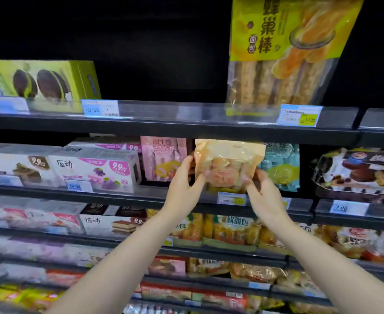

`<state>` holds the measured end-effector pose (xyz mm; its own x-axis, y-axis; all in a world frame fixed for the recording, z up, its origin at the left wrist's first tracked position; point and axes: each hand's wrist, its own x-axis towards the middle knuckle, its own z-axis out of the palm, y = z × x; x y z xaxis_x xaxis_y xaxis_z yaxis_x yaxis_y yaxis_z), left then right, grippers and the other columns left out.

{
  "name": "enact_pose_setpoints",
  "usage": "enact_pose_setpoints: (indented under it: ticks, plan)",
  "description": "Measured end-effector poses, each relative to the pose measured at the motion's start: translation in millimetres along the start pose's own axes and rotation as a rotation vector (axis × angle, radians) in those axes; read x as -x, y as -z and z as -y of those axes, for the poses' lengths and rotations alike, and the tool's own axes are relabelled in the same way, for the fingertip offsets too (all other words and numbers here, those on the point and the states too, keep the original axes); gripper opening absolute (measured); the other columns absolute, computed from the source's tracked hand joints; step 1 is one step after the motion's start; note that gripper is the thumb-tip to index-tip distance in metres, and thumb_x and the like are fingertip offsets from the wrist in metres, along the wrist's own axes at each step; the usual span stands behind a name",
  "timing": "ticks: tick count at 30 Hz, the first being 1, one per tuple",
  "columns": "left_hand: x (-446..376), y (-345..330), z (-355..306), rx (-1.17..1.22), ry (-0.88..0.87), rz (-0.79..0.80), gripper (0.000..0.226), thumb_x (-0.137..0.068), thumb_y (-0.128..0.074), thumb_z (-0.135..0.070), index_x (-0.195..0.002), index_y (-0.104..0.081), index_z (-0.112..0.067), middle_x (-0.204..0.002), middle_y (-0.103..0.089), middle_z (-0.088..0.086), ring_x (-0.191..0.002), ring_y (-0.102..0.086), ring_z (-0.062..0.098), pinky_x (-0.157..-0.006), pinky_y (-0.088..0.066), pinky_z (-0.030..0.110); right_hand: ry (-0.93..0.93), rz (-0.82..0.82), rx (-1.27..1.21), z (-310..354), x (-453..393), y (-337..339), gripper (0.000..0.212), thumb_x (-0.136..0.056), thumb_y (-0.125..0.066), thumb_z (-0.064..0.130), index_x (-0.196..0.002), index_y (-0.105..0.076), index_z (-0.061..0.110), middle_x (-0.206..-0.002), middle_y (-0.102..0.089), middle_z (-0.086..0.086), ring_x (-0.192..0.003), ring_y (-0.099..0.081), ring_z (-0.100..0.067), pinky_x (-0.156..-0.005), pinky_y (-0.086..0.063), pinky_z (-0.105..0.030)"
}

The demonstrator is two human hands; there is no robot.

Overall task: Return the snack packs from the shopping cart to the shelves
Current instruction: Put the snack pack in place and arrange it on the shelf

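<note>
Two bare hands hold an orange snack pack (228, 165) upright at the second shelf (141, 196) of a store display.

The left hand (183, 188) grips the pack's left edge, fingers curled behind and thumb in front; the right hand (262, 193) pinches its lower right corner. The pack sits between a pink pack (161, 159) and a teal pack (281, 166), above a price tag (232, 198).

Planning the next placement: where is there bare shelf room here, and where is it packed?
Free: the top shelf between the green cardboard cake box and the tall yellow bread-stick bag. Crowded: the second shelf, where both hands hold the orange plastic snack pouch between the pink bag and teal bag. Lower shelves look full.
</note>
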<state>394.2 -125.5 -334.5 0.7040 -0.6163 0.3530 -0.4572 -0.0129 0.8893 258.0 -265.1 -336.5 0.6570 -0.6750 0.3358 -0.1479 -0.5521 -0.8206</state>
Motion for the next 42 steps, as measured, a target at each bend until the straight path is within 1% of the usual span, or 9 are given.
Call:
enact_pose_setpoints:
  ticks: [4,12,17,21,23,26,28,34,42]
  plan:
    - [-19,-6,8,0.006,0.019,-0.012,0.048,-0.092,-0.058,-0.047,-0.135,-0.047,-0.032,-0.124,-0.061,-0.014,-0.117,-0.056,0.005,-0.096,-0.048,0.032,-0.046,-0.029,0.02,-1,-11,-2,0.032,-0.099,-0.041,0.04,-0.126,-0.051,0.025,-0.101,-0.061,0.011,-0.091,-0.055,-0.009,-0.064,-0.037,-0.014]
    - [-53,-13,27,-0.049,0.08,-0.009,0.051,-0.096,-0.055,-0.035,-0.142,-0.037,-0.043,-0.132,-0.058,-0.006,-0.106,-0.061,0.009,-0.083,-0.056,0.029,-0.125,-0.057,0.113,-5,-35,-10,0.04,-0.101,-0.038,0.04,-0.136,-0.046,0.023,-0.08,-0.067,-0.008,-0.059,-0.055,-0.025,-0.054,-0.04,-0.032]
    - [-61,-17,32,-0.114,0.147,0.006,0.052,-0.096,-0.056,-0.033,-0.145,-0.039,-0.029,-0.137,-0.055,-0.002,-0.124,-0.052,0.021,-0.101,-0.047,0.039,-0.112,-0.077,0.083,-7,-44,-20,0.045,-0.1,-0.044,0.037,-0.142,-0.035,0.025,-0.116,-0.065,0.001,-0.085,-0.06,-0.017,-0.067,-0.045,-0.031]
    - [-46,-17,34,-0.06,0.138,-0.052,0.054,-0.095,-0.059,-0.03,-0.142,-0.033,-0.025,-0.127,-0.059,-0.004,-0.115,-0.058,0.018,-0.082,-0.047,0.021,-0.048,-0.1,0.096,-13,-37,-21,0.07,-0.098,-0.046,0.037,-0.151,-0.002,0.034,-0.136,-0.054,0.004,-0.098,-0.062,-0.021,-0.076,-0.049,-0.034]
    - [-39,-13,34,-0.115,0.072,-0.047,0.06,-0.094,-0.061,-0.029,-0.144,-0.029,-0.025,-0.129,-0.059,-0.003,-0.113,-0.059,0.02,-0.083,-0.048,0.024,0.043,-0.08,0.161,-18,-30,-17,0.073,-0.098,-0.049,0.033,-0.148,0.003,0.044,-0.144,-0.046,0.003,-0.097,-0.063,-0.024,-0.079,-0.053,-0.039]
    - [-35,-8,35,-0.223,-0.026,0.017,0.068,-0.092,-0.061,-0.026,-0.149,-0.023,-0.028,-0.13,-0.06,-0.001,-0.104,-0.062,0.018,-0.084,-0.053,0.029,0.178,0.007,0.314,-23,-26,-12,0.069,-0.099,-0.049,0.029,-0.146,-0.002,0.048,-0.154,-0.028,0.002,-0.127,-0.045,-0.018,-0.098,-0.044,-0.033]
    - [-35,-8,36,-0.271,-0.063,0.066,0.073,-0.093,-0.062,-0.025,-0.151,-0.018,-0.026,-0.138,-0.052,0.0,-0.117,-0.056,0.015,-0.091,-0.047,0.024,0.176,0.044,0.365,-24,-29,-12,0.063,-0.099,-0.047,0.033,-0.15,-0.01,0.039,-0.157,-0.02,0.003,-0.14,-0.027,-0.015,-0.108,-0.031,-0.029]
    - [-45,-14,33,-0.349,-0.08,0.11,0.08,-0.094,-0.061,-0.021,-0.155,-0.008,-0.023,-0.157,-0.027,0.001,-0.139,-0.036,0.021,-0.109,-0.038,0.031,0.111,0.116,0.41,-23,-41,-17,0.066,-0.098,-0.047,0.038,-0.15,-0.007,0.04,-0.158,-0.013,0.007,-0.143,-0.021,-0.016,-0.11,-0.026,-0.028]
    - [-54,-19,27,-0.466,-0.016,0.106,0.08,-0.095,-0.059,-0.023,-0.155,-0.006,-0.025,-0.158,-0.022,0.002,-0.141,-0.03,0.023,-0.106,-0.034,0.029,0.082,0.137,0.419,-20,-48,-17,0.068,-0.097,-0.048,0.041,-0.151,-0.008,0.036,-0.157,-0.015,0.008,-0.14,-0.027,-0.017,-0.107,-0.029,-0.027]
